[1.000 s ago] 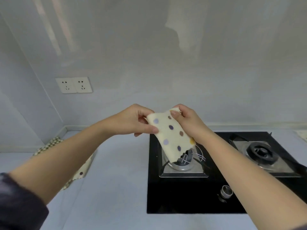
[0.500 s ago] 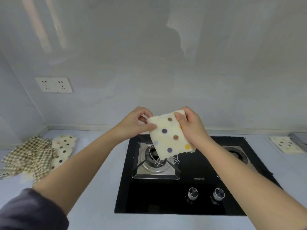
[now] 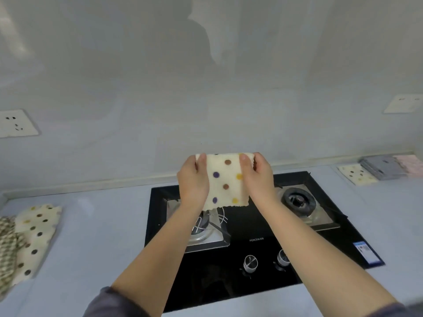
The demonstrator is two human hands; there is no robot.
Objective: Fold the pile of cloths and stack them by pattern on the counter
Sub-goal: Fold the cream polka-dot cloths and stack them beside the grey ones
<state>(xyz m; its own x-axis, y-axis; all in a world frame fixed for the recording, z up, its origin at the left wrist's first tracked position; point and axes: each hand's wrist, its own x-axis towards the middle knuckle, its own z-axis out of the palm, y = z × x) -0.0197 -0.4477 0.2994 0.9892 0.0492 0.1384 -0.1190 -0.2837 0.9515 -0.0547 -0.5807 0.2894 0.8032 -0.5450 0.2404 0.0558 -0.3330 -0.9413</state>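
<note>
A folded cream cloth with coloured dots (image 3: 225, 179) hangs in the air over the black gas hob (image 3: 251, 227). My left hand (image 3: 193, 179) pinches its upper left corner and my right hand (image 3: 257, 177) pinches its upper right corner. At the far left of the counter lies an unfolded dotted cloth (image 3: 36, 234) with a checked cloth (image 3: 6, 250) partly over it. At the far right sit a folded dotted cloth (image 3: 356, 174), a folded grey stack (image 3: 381, 167) and a folded pink cloth (image 3: 412, 163).
The hob has two burners (image 3: 298, 200) and two knobs (image 3: 250, 263) at its front. The pale blue counter (image 3: 103, 225) runs left and right of it. Wall sockets (image 3: 16, 122) sit on the grey backsplash at the left and at the right.
The view has swung right, so the folded stacks at the far right came into sight. The dotted cloth now hangs squarer and higher between both hands, over the hob's middle.
</note>
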